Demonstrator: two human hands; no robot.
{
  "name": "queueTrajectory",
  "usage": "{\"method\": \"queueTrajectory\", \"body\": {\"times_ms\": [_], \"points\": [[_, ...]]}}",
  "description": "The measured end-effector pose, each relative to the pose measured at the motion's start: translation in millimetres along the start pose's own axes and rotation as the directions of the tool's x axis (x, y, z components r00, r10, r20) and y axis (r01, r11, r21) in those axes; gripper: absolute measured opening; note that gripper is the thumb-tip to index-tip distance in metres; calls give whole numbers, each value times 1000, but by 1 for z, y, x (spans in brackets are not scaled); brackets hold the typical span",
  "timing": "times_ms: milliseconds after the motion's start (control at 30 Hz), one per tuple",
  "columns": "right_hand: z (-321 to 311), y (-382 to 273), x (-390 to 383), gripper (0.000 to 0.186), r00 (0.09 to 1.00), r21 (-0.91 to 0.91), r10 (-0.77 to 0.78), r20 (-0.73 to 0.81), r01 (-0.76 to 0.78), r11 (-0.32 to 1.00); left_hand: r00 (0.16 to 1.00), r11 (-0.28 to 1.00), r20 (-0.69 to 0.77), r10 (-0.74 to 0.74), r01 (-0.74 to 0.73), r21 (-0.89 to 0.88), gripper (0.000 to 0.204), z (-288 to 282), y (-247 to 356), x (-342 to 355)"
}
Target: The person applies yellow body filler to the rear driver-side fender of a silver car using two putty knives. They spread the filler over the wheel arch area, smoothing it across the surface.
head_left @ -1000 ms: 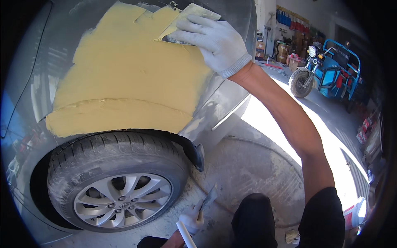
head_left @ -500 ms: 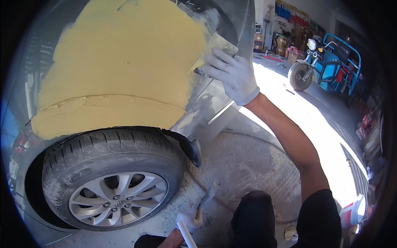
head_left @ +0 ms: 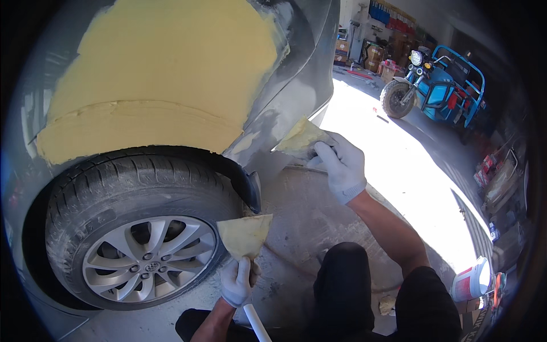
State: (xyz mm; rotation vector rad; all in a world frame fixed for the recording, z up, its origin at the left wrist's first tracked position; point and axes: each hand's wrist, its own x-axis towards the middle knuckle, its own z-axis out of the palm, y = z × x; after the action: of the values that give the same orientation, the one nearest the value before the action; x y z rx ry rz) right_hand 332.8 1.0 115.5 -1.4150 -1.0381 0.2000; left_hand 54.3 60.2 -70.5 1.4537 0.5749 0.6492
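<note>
Yellow filler putty (head_left: 171,62) covers a broad patch of the grey car panel (head_left: 296,97) above the wheel (head_left: 151,265). A ridge runs across its lower part. My right hand (head_left: 343,168), in a white glove, is closed on a putty spreader (head_left: 303,138) with yellow putty on its face. That spreader is off the patch, near the panel's lower right edge. In front of the tyre, my gloved left hand (head_left: 236,280) grips a second putty spreader (head_left: 246,233) from below. Its wide blade, smeared with putty, points up.
A blue three-wheeler (head_left: 439,91) stands at the far right, near boxes (head_left: 373,57) along the back. A red and white bucket (head_left: 471,279) sits on the right. A hose lies across the dusty floor (head_left: 296,211). A white rod-like thing (head_left: 257,323) shows at the lower edge.
My right hand has drawn its spreader off the putty, down and to the right. My left hand has come up and left, bringing its spreader's blade into plain sight.
</note>
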Motion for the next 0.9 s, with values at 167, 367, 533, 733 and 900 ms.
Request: {"method": "queueTrajectory", "body": {"times_ms": [167, 367, 533, 733, 900], "points": [[23, -9, -43, 33, 970, 100, 0, 245, -25, 995, 990, 970, 133, -50, 80, -231, 49, -17, 34, -13], [49, -37, -68, 25, 902, -74, -102, 420, 147, 986, 990, 958, 119, -71, 101, -269, 47, -29, 55, -28], [58, -30, -62, 23, 732, -131, -366, 575, 524, 842, 996, 967, 51, -70, 80, -242, 47, -32, 57, -35], [52, -10, -56, 25, 589, -122, -494, 640, 712, 691, 999, 977, 21, -48, 52, -207, 48, -26, 57, -38], [31, 18, -55, 26, 552, -392, -189, 812, 756, 525, 999, 982, -12, -31, 28, -186, 49, -26, 45, -34]]}}
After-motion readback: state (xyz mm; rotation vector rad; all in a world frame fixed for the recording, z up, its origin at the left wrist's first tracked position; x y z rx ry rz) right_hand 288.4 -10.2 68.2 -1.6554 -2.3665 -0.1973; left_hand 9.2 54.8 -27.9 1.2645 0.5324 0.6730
